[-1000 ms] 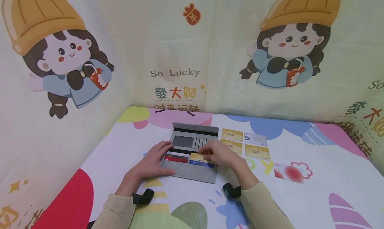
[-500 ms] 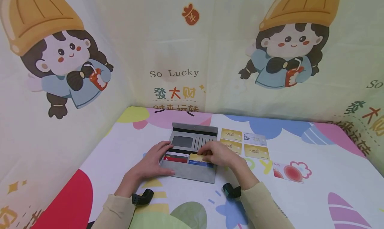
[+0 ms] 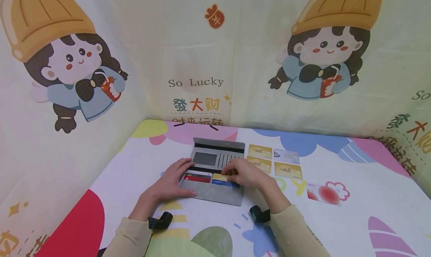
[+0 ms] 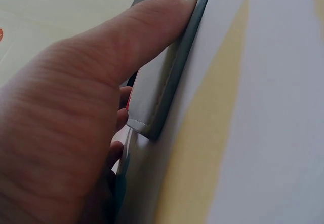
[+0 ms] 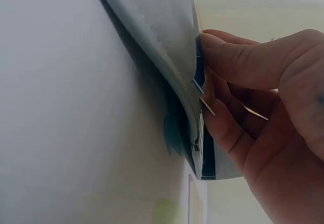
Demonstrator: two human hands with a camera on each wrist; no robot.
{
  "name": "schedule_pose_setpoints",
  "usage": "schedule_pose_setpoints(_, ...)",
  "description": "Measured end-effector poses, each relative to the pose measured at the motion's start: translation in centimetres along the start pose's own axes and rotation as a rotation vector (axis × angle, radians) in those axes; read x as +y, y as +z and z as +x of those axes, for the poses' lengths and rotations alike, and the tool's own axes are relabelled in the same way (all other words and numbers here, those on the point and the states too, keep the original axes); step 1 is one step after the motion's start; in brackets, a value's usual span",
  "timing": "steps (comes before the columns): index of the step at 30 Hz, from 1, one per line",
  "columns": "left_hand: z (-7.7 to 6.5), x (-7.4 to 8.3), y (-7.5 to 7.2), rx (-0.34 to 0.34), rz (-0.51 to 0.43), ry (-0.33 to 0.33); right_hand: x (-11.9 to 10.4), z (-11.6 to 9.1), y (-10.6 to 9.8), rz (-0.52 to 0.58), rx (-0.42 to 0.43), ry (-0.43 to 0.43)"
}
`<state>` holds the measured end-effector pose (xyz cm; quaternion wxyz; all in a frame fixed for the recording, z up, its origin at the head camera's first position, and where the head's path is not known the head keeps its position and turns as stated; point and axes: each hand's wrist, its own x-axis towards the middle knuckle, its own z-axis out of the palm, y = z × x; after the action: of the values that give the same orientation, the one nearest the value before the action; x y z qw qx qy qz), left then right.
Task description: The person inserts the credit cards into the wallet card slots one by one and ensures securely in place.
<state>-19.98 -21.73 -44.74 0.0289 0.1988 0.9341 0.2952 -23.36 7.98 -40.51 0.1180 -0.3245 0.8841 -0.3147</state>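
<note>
A grey card wallet (image 3: 215, 198) lies unfolded on the table in the head view. My left hand (image 3: 170, 182) rests along its left side, the thumb (image 4: 147, 26) stretched over the near panel and the other fingers along the left edge. My right hand (image 3: 245, 172) pinches a gold card (image 3: 219, 177) between thumb and fingertips, at the right-hand slot of the near panel. Right below the gold card shows a blue card (image 3: 220, 182). Red and dark cards (image 3: 197, 179) fill the left slot. In the right wrist view, the fingers hide most of the gold card.
Right of the wallet lie several loose cards: gold ones (image 3: 288, 170) and a silver one (image 3: 286, 156) in two rows. Nearer and further right is a white-and-red card (image 3: 324, 194). A printed cloth wall (image 3: 256, 111) rises behind the table.
The gold card has slid down a little into the slot, so less of it shows. My right fingertips moved slightly with it; my left hand has stayed in place.
</note>
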Motion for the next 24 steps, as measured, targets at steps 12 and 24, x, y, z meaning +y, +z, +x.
schedule_pose_setpoints(12, 0.0, 0.1, -0.04, -0.005, 0.004, -0.007, 0.21, -0.04, 0.24, 0.025, -0.014, 0.016)
schedule_pose_setpoints(24, -0.02, 0.13, -0.03, -0.001, -0.002, 0.007, 0.26, -0.05, 0.27, 0.035, -0.02, 0.026)
